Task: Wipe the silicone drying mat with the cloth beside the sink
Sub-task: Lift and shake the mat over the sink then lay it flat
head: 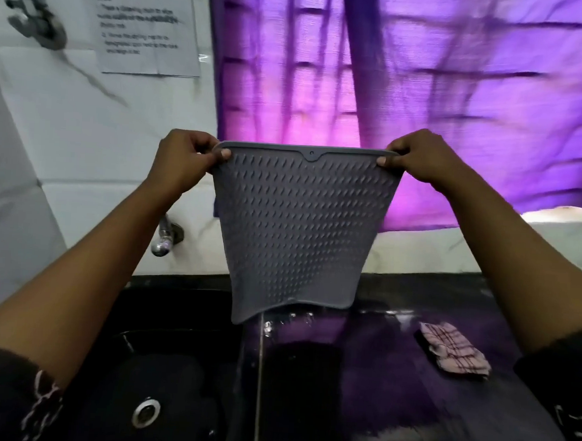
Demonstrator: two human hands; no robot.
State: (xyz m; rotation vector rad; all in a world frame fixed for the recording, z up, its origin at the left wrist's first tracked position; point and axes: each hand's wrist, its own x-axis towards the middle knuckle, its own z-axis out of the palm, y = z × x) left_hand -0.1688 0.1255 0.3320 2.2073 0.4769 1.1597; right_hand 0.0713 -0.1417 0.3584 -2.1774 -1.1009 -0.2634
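Observation:
A grey silicone drying mat [295, 234] with a ridged surface hangs upright in the air above the counter. My left hand [186, 161] pinches its top left corner and my right hand [419, 156] pinches its top right corner. The mat's bottom edge curls just above the wet counter. A folded pink checked cloth [453, 351] lies on the dark counter to the right of the mat, apart from both hands.
A black sink [184, 377] with a metal drain [145, 412] sits at lower left, a tap [166, 238] on the wall behind it. The dark counter [407, 415] is wet. A purple curtain [427, 92] hangs behind; a printed sheet [145, 24] is stuck to the wall.

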